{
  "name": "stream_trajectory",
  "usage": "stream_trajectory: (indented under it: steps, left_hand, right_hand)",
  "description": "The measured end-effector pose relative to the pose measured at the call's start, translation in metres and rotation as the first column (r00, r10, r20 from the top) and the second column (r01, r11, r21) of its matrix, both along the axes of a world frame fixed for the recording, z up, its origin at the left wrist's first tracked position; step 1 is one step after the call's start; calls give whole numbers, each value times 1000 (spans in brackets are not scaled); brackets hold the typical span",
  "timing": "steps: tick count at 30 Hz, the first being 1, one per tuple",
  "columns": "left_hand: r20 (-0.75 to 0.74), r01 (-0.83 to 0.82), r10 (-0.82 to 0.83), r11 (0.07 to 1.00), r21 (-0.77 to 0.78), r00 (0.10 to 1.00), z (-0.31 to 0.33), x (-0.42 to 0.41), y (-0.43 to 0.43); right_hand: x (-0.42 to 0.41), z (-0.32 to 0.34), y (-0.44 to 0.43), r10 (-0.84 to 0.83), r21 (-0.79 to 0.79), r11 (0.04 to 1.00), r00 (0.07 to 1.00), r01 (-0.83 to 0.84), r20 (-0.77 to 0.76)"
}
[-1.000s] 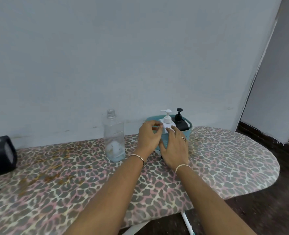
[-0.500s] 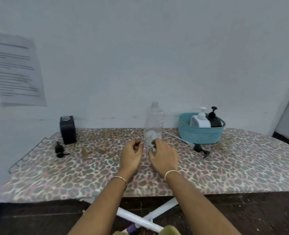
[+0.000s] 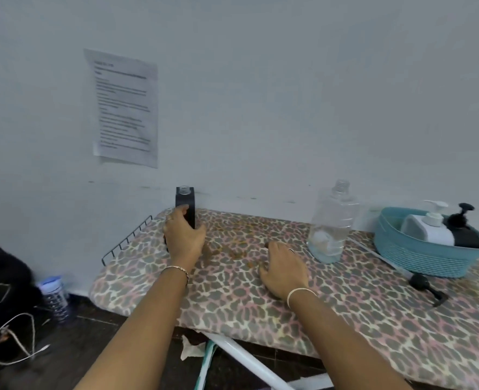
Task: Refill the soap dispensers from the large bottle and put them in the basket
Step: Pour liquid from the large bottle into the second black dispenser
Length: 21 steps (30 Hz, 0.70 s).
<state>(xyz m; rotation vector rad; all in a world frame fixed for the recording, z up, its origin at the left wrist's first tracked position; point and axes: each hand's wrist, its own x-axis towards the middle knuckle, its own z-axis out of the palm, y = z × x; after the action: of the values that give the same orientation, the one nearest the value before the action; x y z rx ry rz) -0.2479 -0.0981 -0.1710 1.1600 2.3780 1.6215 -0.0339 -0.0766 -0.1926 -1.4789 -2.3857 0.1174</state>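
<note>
Black dispenser [image 3: 185, 205], upright at far left of board [image 3: 345, 319], is gripped by the outstretched left hand [image 3: 184, 237]. Right hand [image 3: 284, 270] is rested palm-down mid-board, loosely curled, empty. Bottle [image 3: 331, 226] is stood right of it, basket [image 3: 429, 263] far right.

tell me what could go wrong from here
The black dispenser, gripped by the left hand, has no pump on and stands at the ironing board's far end. A careless lift could tip it off. The large bottle is uncapped, so pouring into that narrow neck may splash the cover.
</note>
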Motion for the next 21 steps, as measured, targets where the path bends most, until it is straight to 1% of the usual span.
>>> stream_trajectory:
  steps: [4, 7, 11, 13, 18, 21]
  left_hand:
    - [-3, -59, 59, 998, -19, 998, 7, -26, 21]
    - [15, -54, 54, 998, -26, 998, 4, -41, 39]
    - [95, -39, 36, 999, 31, 995, 1, -44, 55]
    - [143, -46, 40, 998, 43, 989, -1, -42, 59]
    - [166, -123, 112, 991, 56, 980, -6, -35, 60]
    - [215, -156, 126, 979, 128, 968, -3, -29, 59]
  right_hand:
    - [-12, -6, 18, -20, -15, 1000, 1000, 20, 10]
    - [-20, -10, 30, -13, -2, 1000, 1000, 13, -5]
    - [-26, -13, 46, -4, -21, 1000, 999, 3, -55]
    - [-27, -14, 53, -7, -14, 1000, 999, 7, -54]
    - [-26, -20, 63, -20, 46, 999, 997, 24, -75]
    - [-27, -21, 64, -26, 53, 998, 996, 30, -91]
